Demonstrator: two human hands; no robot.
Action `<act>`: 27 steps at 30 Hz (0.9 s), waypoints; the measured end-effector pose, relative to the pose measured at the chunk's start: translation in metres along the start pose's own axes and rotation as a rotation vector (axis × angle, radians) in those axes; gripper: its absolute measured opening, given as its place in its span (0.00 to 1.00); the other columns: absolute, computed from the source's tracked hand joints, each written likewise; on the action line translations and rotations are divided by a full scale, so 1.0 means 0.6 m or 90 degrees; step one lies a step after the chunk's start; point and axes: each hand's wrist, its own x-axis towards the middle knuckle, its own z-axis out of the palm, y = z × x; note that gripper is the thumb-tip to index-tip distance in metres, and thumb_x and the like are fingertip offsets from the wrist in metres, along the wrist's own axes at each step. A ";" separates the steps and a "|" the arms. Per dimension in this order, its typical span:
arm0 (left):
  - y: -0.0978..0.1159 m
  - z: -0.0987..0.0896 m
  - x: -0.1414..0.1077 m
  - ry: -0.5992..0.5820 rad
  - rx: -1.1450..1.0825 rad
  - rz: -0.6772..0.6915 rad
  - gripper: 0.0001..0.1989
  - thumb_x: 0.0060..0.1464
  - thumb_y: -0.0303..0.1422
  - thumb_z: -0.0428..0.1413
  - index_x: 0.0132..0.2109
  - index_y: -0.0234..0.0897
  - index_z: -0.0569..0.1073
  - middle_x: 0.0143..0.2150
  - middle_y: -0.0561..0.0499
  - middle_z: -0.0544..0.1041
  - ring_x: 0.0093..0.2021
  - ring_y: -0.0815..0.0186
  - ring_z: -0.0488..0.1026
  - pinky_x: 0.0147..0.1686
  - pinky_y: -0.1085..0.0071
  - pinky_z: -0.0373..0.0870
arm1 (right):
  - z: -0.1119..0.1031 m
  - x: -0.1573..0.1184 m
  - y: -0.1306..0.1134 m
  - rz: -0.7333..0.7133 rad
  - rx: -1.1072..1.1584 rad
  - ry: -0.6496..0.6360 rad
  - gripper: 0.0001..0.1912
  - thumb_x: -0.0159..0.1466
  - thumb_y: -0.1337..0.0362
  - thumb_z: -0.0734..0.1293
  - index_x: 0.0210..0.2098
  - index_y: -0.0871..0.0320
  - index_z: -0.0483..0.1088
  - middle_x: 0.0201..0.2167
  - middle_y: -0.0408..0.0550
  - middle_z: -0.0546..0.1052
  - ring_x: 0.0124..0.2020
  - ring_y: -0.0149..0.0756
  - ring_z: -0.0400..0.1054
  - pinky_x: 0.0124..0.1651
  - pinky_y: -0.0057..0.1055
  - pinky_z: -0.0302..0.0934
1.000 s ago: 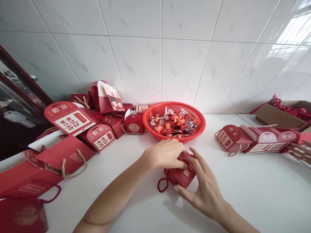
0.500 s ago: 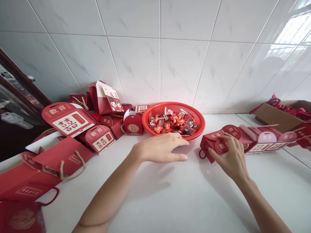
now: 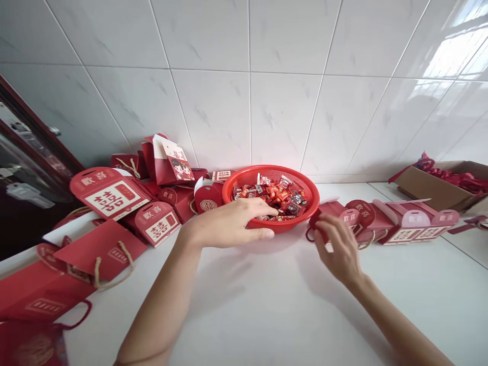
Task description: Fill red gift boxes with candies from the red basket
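A round red plastic basket (image 3: 315,203) full of wrapped candies (image 3: 280,195) stands by the wall. My left hand (image 3: 232,222) hovers at its front left rim with fingers apart and nothing held. To the right of the basket, my right hand (image 3: 337,244) is at the near left end of a row of red gift boxes (image 3: 371,218). Its fingers are curved with a gap by the thumb, in front of the leftmost box (image 3: 331,207); whether they grip it cannot be made out.
Several red gift boxes and bags (image 3: 110,244) with rope handles cover the left side. A cardboard box (image 3: 430,188) with red ribbon stands at the far right. Behind is a tiled wall (image 3: 285,112).
My left hand has moved left, towards the basket's front left. My right hand has shifted left along the box row, and the leftmost box now sits at a different angle.
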 end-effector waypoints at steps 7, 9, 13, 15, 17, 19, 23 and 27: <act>-0.011 -0.019 -0.021 0.059 0.027 -0.040 0.28 0.65 0.51 0.53 0.65 0.44 0.72 0.69 0.49 0.72 0.73 0.50 0.62 0.67 0.57 0.64 | 0.083 -0.020 -0.020 0.086 0.021 -0.234 0.13 0.64 0.71 0.59 0.45 0.59 0.71 0.47 0.61 0.78 0.44 0.49 0.75 0.46 0.42 0.72; -0.013 -0.020 -0.023 0.066 0.030 -0.042 0.28 0.65 0.52 0.53 0.66 0.45 0.72 0.70 0.49 0.71 0.73 0.50 0.61 0.69 0.55 0.63 | 0.105 -0.022 -0.004 0.131 0.010 -0.227 0.20 0.63 0.69 0.60 0.54 0.62 0.68 0.56 0.66 0.74 0.53 0.53 0.73 0.52 0.46 0.72; -0.014 -0.021 -0.025 0.072 0.028 -0.038 0.27 0.65 0.51 0.54 0.66 0.46 0.72 0.70 0.48 0.70 0.72 0.50 0.62 0.68 0.55 0.64 | 0.122 -0.031 0.014 0.241 0.016 -0.214 0.30 0.66 0.64 0.60 0.66 0.65 0.58 0.69 0.72 0.60 0.68 0.60 0.62 0.63 0.53 0.66; -0.014 -0.021 -0.025 0.075 0.021 -0.030 0.26 0.65 0.49 0.54 0.65 0.44 0.72 0.69 0.47 0.71 0.72 0.51 0.63 0.67 0.56 0.64 | 0.119 -0.037 0.019 0.280 0.012 -0.219 0.30 0.67 0.60 0.59 0.66 0.65 0.58 0.70 0.73 0.59 0.70 0.63 0.60 0.64 0.56 0.64; -0.013 -0.022 -0.026 0.077 0.012 -0.028 0.26 0.65 0.48 0.55 0.65 0.43 0.73 0.68 0.47 0.72 0.71 0.51 0.63 0.67 0.58 0.64 | 0.111 -0.040 0.027 0.308 -0.004 -0.236 0.30 0.68 0.57 0.59 0.65 0.67 0.61 0.70 0.75 0.59 0.69 0.65 0.61 0.64 0.57 0.63; -0.013 -0.023 -0.027 0.081 0.004 -0.028 0.25 0.65 0.47 0.56 0.65 0.43 0.73 0.68 0.46 0.72 0.70 0.52 0.65 0.66 0.58 0.64 | 0.101 -0.043 0.040 0.323 -0.018 -0.250 0.30 0.68 0.54 0.59 0.63 0.68 0.63 0.69 0.76 0.60 0.67 0.65 0.63 0.63 0.57 0.64; -0.011 -0.023 -0.026 0.085 -0.022 0.011 0.24 0.65 0.44 0.58 0.64 0.41 0.74 0.66 0.45 0.74 0.66 0.54 0.70 0.65 0.60 0.64 | 0.086 -0.045 0.075 0.362 -0.059 -0.247 0.30 0.66 0.53 0.60 0.60 0.67 0.66 0.67 0.75 0.65 0.65 0.65 0.65 0.61 0.56 0.65; -0.010 -0.016 -0.019 0.088 -0.049 0.039 0.21 0.65 0.41 0.58 0.62 0.41 0.75 0.62 0.46 0.77 0.61 0.57 0.74 0.60 0.63 0.68 | 0.083 -0.045 0.099 0.388 -0.082 -0.270 0.33 0.65 0.50 0.58 0.59 0.70 0.67 0.65 0.78 0.65 0.61 0.68 0.67 0.57 0.58 0.66</act>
